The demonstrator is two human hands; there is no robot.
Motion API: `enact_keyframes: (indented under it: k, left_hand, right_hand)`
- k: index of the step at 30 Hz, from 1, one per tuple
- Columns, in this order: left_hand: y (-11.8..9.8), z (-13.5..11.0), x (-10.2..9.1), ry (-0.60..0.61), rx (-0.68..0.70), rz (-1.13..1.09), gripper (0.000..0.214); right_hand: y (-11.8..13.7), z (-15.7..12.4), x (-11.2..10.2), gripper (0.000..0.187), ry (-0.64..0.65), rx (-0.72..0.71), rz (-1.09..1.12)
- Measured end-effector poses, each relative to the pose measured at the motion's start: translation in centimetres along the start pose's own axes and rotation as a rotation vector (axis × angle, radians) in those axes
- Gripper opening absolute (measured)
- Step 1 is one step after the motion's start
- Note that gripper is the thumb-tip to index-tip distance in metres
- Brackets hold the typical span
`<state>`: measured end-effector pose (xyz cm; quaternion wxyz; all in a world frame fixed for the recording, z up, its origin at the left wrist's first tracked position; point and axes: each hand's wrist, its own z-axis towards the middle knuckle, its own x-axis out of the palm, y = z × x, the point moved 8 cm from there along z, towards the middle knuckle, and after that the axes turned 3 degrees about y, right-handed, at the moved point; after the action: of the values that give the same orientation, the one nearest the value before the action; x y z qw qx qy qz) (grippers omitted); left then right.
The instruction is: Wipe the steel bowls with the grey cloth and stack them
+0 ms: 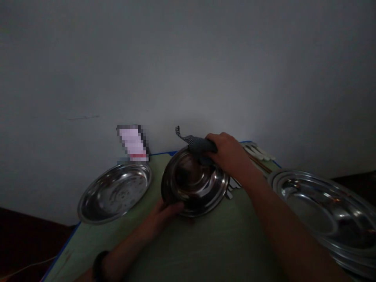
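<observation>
A shiny round metal basin point(202, 201) is tilted up above the green table, in the middle of the head view. My left hand point(167, 211) grips its lower left rim, the thumb lying over the edge. At the far rim, my right hand point(225, 150) is closed on a dark grey cloth point(201, 145), which presses against the basin. One strip of the cloth sticks out to the left. The fingertips of my right hand are partly hidden by the cloth, and my left fingers are behind the basin.
On the left of the green table point(205, 246) lies a metal basin point(117, 192) with spots inside. Behind it a blurred phone-like screen point(133, 143) leans by the wall. Stacked metal basins point(311, 211) stand at right. White-handled utensils point(260, 152) and brown sticks point(260, 163) lie at the back right.
</observation>
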<state>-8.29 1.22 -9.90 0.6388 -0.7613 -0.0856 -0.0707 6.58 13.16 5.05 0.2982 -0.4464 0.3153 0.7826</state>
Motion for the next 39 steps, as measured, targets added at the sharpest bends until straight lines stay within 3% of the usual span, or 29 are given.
enact_keyframes:
  k: [3,7,11,14,18,24,28,33,36,39]
  left_hand:
    - [-1.2,-0.6,-0.8,-0.177,0.062,0.159,0.047]
    - [-1.8,-1.0,-0.7,-0.261,0.087,0.182,0.050]
    - [-1.8,-1.0,-0.5,-0.337,0.129,0.058,0.052]
    - [-1.7,-0.6,-0.2,-0.318,0.131,-0.144,0.062]
    - [-2.0,0.1,-0.4,-0.248,0.200,-0.271,0.066]
    - [0.6,0.4,-1.0,-0.142,0.104,-0.251,0.054]
    - [-0.4,-0.1,-0.8,-0.114,0.175,-0.199,0.051]
    - [0.0,-0.7,-0.2,-0.106,0.044,-0.086,0.055]
    - [-0.4,-0.6,-0.8,-0.166,0.121,-0.065,0.058]
    - [-1.1,-0.5,-1.2,-0.234,0.218,-0.108,0.063]
  right_hand:
    - [0.6,0.0,0.4,0.012,-0.065,0.014,0.021]
    - [0.0,-0.1,0.6,0.034,-0.198,0.141,0.051]
    - [-0.7,-0.2,1.7,0.042,-0.134,0.258,0.037]
    - [-0.4,-0.4,3.9,0.044,0.071,0.283,0.033]
    - [0.5,-0.7,6.3,0.042,0.318,0.181,0.041]
    - [-1.8,-0.1,2.5,0.026,0.165,0.152,0.033]
    - [-1.8,0.0,1.1,0.010,0.153,0.033,0.063]
    - [-0.1,0.2,1.7,0.013,0.077,-0.009,0.075]
    - [0.1,0.3,2.7,0.021,0.031,0.083,0.064]
    - [-0.1,-0.2,4.1,0.027,0.069,0.216,0.060]
